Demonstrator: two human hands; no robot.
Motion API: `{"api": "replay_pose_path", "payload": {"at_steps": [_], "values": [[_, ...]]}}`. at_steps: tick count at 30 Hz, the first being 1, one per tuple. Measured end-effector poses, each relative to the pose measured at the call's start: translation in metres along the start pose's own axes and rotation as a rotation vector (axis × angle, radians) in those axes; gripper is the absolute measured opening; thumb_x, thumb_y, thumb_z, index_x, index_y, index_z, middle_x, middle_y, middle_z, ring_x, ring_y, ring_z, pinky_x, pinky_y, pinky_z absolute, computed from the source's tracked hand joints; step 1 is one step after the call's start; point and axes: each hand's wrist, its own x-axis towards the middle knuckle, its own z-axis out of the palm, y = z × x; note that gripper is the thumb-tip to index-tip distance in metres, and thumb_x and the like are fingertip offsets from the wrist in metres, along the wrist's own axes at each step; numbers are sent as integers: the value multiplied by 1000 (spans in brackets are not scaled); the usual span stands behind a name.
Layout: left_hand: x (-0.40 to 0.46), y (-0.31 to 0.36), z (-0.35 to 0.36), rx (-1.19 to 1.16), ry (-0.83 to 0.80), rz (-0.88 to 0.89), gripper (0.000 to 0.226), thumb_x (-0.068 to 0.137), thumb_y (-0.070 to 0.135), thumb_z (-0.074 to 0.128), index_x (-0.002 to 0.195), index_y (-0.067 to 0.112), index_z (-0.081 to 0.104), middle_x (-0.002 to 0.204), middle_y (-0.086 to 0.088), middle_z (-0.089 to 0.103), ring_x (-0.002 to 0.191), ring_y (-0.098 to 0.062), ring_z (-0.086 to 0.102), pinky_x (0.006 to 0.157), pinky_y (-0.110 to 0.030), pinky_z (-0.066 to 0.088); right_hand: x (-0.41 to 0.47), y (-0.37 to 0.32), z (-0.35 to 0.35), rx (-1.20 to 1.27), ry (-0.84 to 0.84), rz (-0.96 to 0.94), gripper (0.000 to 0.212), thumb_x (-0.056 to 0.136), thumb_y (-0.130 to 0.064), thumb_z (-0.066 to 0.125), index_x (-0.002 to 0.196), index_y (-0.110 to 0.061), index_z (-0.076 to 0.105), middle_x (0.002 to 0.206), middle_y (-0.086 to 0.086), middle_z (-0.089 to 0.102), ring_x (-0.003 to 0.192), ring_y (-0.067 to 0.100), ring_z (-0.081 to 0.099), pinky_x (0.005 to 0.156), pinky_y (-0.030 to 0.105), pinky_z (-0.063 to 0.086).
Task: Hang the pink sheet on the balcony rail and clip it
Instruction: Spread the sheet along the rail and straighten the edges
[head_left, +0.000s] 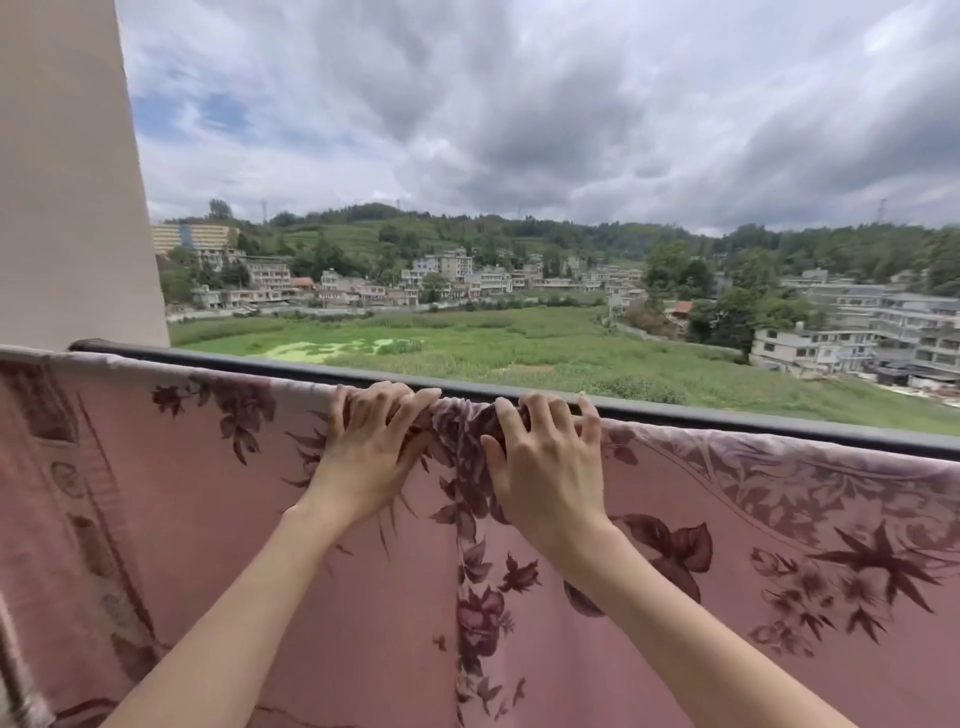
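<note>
The pink sheet (218, 519), printed with dark maroon flowers and leaves, hangs over the dark grey balcony rail (727, 413) and covers most of its length. My left hand (371, 449) and my right hand (548, 462) lie side by side at the top of the sheet near the middle of the rail. Both have their fingers curled into a bunched fold of the fabric between them. No clip shows in the view.
A beige wall or pillar (67, 171) stands at the left end of the rail. Beyond the rail lie a green field, low buildings, wooded hills and a cloudy sky, far below and away.
</note>
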Motion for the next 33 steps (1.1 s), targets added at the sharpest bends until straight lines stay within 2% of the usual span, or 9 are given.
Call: {"api": "replay_pose_path", "payload": {"at_steps": [5, 9, 11, 14, 20, 26, 28, 30, 33], "values": [[-1, -43, 4, -13, 120, -3, 43, 93, 47, 19, 127, 30, 39, 119, 3, 51, 118, -15, 35, 113, -51, 7, 18, -55, 34, -35, 24, -10, 39, 69, -15, 72, 108, -13, 67, 89, 6, 67, 88, 27, 64, 99, 53, 41], [-8, -102, 7, -36, 144, 54, 44, 95, 47, 19, 130, 29, 38, 123, 4, 50, 121, -15, 38, 112, -52, 4, 34, -105, 60, -96, 19, 18, 39, 72, -25, 69, 108, -11, 65, 88, 7, 66, 83, 30, 62, 92, 47, 32], [-6, -123, 4, -53, 137, 136, 50, 96, 48, 9, 132, 28, 37, 125, 4, 50, 122, -16, 40, 112, -50, 10, 42, -131, 72, -104, -4, 10, 40, 76, -33, 60, 110, -12, 64, 90, 7, 65, 82, 31, 60, 87, 44, 29], [-5, -150, 1, -101, 161, 234, 43, 98, 40, 18, 132, 24, 40, 128, 2, 51, 124, -18, 41, 110, -42, 18, 50, -162, 86, -98, 3, 22, 40, 79, -34, 54, 113, -14, 63, 94, 5, 64, 85, 30, 59, 89, 43, 28], [-9, -233, -6, -98, 158, 118, 42, 96, 39, 23, 130, 23, 40, 126, 1, 52, 121, -14, 37, 111, -39, 10, 69, -210, 100, -6, -20, 47, 47, 85, -41, 38, 114, -15, 63, 94, 3, 66, 87, 28, 61, 89, 41, 27], [-9, -309, -8, -55, 171, 28, 42, 95, 45, 17, 122, 26, 42, 123, 2, 55, 120, -14, 36, 110, -42, 7, 95, -281, 134, 43, -55, 3, 45, 83, -43, 38, 112, -19, 63, 96, 2, 67, 103, 27, 60, 101, 50, 22], [-10, -332, -9, -5, 174, 24, 41, 96, 43, 19, 124, 25, 43, 123, 3, 54, 121, -14, 37, 111, -48, 9, 107, -301, 148, 24, -53, -15, 38, 81, -41, 49, 105, -17, 66, 90, 3, 69, 101, 28, 62, 102, 52, 21], [-13, -358, -12, 14, 148, 12, 43, 96, 43, 19, 128, 27, 42, 128, 4, 52, 126, -15, 36, 111, -50, 8, 121, -322, 161, 21, -76, -33, 31, 77, -38, 59, 94, -14, 68, 80, 5, 69, 87, 29, 65, 95, 50, 32], [-18, -401, -20, 16, 105, -24, 46, 96, 46, 13, 133, 30, 35, 135, 5, 47, 132, -15, 32, 113, -48, 9, 141, -358, 177, 30, -128, -76, 25, 71, -40, 63, 76, -15, 65, 65, 4, 65, 61, 27, 63, 65, 36, 47]]}}
